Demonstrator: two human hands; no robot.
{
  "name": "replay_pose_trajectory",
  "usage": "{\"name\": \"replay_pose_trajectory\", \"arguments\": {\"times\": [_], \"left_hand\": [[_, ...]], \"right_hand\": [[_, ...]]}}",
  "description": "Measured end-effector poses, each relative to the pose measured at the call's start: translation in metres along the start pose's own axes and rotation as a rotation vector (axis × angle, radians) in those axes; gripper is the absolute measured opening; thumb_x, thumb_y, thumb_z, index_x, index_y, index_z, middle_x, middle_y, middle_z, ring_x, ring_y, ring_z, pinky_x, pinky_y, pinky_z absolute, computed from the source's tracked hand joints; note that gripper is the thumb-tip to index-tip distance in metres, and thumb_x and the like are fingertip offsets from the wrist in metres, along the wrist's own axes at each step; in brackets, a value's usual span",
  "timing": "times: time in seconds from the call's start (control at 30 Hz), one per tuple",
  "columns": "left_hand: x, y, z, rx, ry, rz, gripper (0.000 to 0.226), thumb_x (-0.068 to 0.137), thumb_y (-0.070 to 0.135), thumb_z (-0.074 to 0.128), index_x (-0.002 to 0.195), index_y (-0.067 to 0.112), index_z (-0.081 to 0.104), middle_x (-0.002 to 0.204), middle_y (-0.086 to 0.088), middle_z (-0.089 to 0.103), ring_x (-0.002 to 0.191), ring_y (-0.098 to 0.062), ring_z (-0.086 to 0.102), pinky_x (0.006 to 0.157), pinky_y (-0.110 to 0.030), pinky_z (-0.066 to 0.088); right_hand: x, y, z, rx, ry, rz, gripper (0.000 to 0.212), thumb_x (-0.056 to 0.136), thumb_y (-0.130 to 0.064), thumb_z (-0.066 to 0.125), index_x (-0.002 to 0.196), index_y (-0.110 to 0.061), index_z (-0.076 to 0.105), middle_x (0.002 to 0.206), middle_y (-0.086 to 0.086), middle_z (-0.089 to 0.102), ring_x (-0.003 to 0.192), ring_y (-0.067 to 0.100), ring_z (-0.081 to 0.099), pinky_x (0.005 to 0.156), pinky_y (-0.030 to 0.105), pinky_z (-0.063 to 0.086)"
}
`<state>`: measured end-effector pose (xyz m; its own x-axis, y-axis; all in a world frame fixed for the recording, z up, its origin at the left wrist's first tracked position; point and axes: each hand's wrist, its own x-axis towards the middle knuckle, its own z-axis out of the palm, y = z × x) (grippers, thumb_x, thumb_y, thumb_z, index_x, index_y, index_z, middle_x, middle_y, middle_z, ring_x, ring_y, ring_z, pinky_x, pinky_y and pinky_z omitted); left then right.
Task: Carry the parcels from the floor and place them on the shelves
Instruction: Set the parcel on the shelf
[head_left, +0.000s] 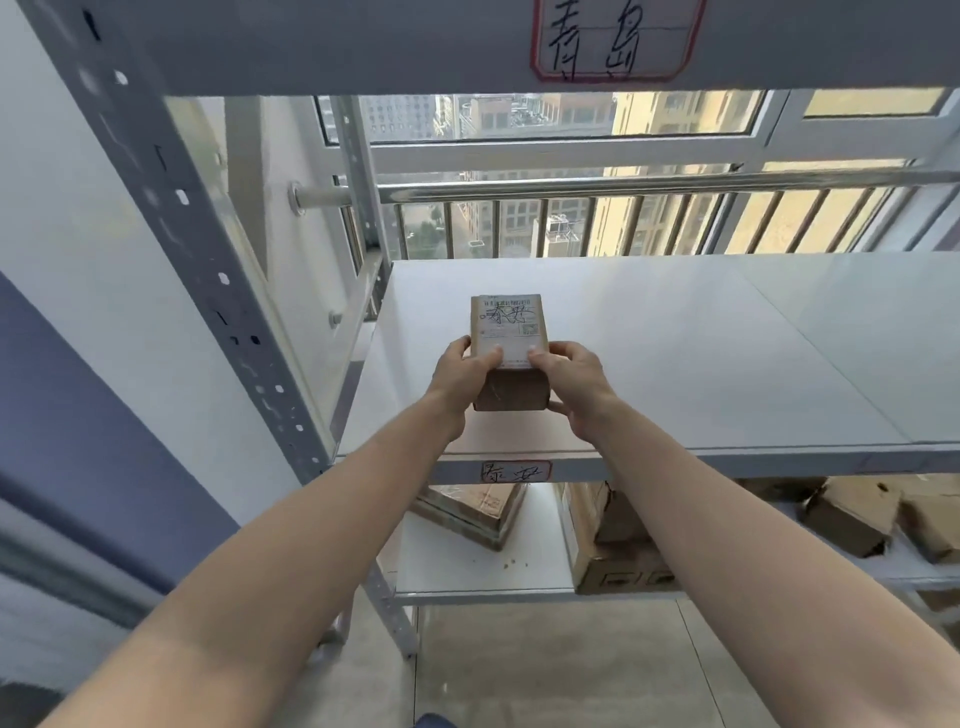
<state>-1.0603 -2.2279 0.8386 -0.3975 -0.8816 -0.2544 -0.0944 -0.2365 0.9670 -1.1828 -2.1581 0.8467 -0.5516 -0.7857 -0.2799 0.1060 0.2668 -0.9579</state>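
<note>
Parcel (509, 343): a small brown carton with a white shipping label on top, held over the front-left part of the middle shelf (675, 353); whether its base already touches the board I cannot tell
Left hand (464, 376): grip closed on the parcel's near left corner, thumb lying on the label edge
Right hand (574, 384): grip closed on the near right corner, thumb on top, fingers wrapped under the side
Step in hand: setting the parcel down, I would judge; best done by lowering it flat, sliding it back from the front lip, then letting go with both hands together so it does not tip
Placement: the shelf's front tag (515, 471) sits just below the hands; its handwriting looks like that on the label, so this seems the right tier
Long axis: runs front to back, away from the person toward the window (571, 156)
Facing: label up, its scrawled characters at the far end; short brown end toward the person
Lower shelf: other cartons (852, 514) lie there, well apart from this one
</note>
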Motion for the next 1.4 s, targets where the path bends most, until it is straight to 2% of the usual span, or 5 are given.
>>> {"name": "replay_pose_trajectory", "arguments": {"times": [0.13,0.5,0.7,0.9,1.4], "left_hand": [[0.016,0.002,0.000,-0.005,-0.028,-0.030,0.049,0.079,0.013,0.063,0.128,0.017,0.060,0.116,-0.005,0.072,0.102,-0.023,0.066,0.092,-0.038,0.053],[0.029,-0.005,-0.003,0.006,-0.049,-0.023,0.048,0.087,0.013,0.067,0.134,0.018,0.057,0.119,-0.003,0.071,0.095,-0.015,0.069,0.071,-0.025,0.050],[0.029,-0.018,-0.022,0.235,-0.045,0.057,0.113,0.066,0.046,0.085,0.157,0.019,0.024,0.156,-0.006,0.040,0.142,-0.021,0.040,0.115,-0.038,0.035],[0.028,-0.027,-0.032,0.585,0.024,0.349,0.083,0.070,0.031,0.088,0.144,0.018,0.052,0.138,-0.006,0.063,0.126,-0.021,0.058,0.107,-0.039,0.048],[0.065,-0.007,-0.027,0.567,0.068,0.384,0.060,0.070,0.009,0.086,0.127,0.014,0.067,0.118,-0.005,0.074,0.107,-0.020,0.069,0.095,-0.022,0.049]], "right_hand": [[0.021,-0.001,0.002,-0.041,-0.004,0.010,0.043,0.096,-0.026,0.062,0.134,-0.008,0.055,0.129,0.014,0.064,0.100,0.025,0.062,0.067,0.032,0.051],[0.042,0.009,0.002,-0.117,-0.020,-0.008,0.048,0.098,-0.037,0.058,0.138,-0.010,0.054,0.135,0.011,0.062,0.113,0.024,0.060,0.089,0.039,0.049],[0.036,0.024,-0.017,-0.374,-0.022,-0.238,0.084,0.082,-0.050,0.074,0.149,-0.015,0.039,0.148,0.010,0.052,0.132,0.025,0.054,0.110,0.042,0.045],[0.033,0.030,-0.027,-0.558,-0.004,-0.391,0.079,0.076,-0.039,0.083,0.144,-0.020,0.049,0.131,0.013,0.068,0.116,0.023,0.068,0.102,0.040,0.052],[0.069,0.008,-0.006,-0.573,0.041,-0.385,0.056,0.076,-0.027,0.080,0.130,-0.029,0.063,0.118,0.005,0.076,0.094,0.019,0.075,0.095,0.043,0.056]]}}
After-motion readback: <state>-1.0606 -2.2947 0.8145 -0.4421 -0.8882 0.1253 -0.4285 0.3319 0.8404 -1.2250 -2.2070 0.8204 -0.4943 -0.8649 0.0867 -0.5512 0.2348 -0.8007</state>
